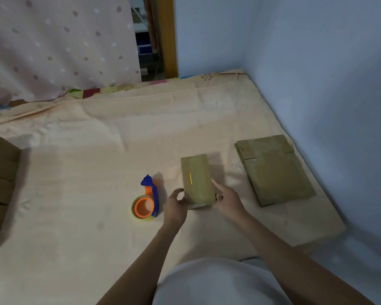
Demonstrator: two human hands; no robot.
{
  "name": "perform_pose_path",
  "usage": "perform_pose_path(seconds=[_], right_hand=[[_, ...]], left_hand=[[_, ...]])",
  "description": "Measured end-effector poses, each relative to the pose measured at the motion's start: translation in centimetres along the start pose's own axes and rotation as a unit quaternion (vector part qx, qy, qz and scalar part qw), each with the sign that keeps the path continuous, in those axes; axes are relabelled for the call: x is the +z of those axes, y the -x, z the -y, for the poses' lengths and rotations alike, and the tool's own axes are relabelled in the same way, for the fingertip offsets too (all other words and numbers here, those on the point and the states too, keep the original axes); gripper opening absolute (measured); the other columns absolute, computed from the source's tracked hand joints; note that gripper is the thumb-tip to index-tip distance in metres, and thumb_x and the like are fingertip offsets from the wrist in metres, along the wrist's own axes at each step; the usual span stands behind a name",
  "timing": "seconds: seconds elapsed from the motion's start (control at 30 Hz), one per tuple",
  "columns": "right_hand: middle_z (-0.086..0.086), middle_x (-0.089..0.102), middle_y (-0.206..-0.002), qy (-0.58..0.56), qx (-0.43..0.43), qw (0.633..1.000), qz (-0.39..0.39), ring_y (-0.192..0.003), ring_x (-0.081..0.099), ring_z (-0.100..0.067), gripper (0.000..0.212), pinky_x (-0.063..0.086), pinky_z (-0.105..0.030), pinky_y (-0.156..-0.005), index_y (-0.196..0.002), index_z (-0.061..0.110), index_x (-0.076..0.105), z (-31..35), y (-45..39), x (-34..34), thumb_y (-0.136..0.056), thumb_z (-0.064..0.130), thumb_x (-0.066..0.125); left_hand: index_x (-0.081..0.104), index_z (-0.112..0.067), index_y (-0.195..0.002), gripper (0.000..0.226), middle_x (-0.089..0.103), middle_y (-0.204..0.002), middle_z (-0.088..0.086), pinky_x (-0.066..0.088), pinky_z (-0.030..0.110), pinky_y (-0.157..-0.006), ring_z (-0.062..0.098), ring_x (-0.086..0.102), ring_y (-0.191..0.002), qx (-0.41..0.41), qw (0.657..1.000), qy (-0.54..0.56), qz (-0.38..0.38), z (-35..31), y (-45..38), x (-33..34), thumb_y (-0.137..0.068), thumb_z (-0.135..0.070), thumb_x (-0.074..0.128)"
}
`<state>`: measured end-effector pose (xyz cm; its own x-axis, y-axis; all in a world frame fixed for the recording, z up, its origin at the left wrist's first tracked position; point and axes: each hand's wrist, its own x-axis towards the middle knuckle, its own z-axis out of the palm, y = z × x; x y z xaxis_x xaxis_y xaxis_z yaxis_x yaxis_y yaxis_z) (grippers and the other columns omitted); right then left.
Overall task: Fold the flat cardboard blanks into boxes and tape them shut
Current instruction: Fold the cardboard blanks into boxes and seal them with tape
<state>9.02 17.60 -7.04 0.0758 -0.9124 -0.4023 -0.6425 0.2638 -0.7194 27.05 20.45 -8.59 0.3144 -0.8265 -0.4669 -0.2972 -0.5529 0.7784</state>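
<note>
Gripping rectangular cardboard box [197, 181], seemingly taped: 2 hands.

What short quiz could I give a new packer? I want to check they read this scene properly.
1. True or false: the tape dispenser lies left of the folded box.
2. What lies to the right of the box? A) flat cardboard blanks B) scissors C) a bottle
3. Which hands touch the box?

Key
1. True.
2. A: the flat cardboard blanks lie near the wall.
3. Both: the left hand and the right hand hold its near end on the bedsheet.
</note>
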Motion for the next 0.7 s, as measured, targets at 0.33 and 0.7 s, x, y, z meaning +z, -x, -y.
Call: perform_pose_path(seconds=[0.33, 0.7], right_hand=[[-0.005, 0.058, -0.139, 0.066, -0.128, 0.987, 0.066, -0.126, 0.053, -0.009, 0.06, 0.03, 0.001, -0.1, -0.142, 0.022, 0.053, -3.3, -0.5, -1.9, -0.092, -0.009, 0.06], [-0.013, 0.074, -0.111, 0.146, -0.163, 0.974, 0.053, -0.096, 0.072, -0.023, 0.057, 0.055, -0.039, -0.091, -0.141, 0.024, 0.053, -3.4, -1.6, -2.1, -0.09, 0.01, 0.073]], left_hand=[[0.063, -0.024, -0.133, 0.059, 0.063, -0.133, 0.007, 0.047, 0.025, -0.1, 0.026, 0.062, -0.119, 0.282, 0.936, -0.201, 0.061, 3.0, -0.9, -0.4, -0.086, 0.011, 0.064], [0.067, -0.023, -0.128, 0.052, 0.066, -0.129, 0.005, 0.044, 0.011, -0.1, 0.02, 0.064, -0.114, 0.293, 0.942, -0.155, 0.053, 3.6, -1.7, -0.4, -0.081, -0.004, 0.078]])
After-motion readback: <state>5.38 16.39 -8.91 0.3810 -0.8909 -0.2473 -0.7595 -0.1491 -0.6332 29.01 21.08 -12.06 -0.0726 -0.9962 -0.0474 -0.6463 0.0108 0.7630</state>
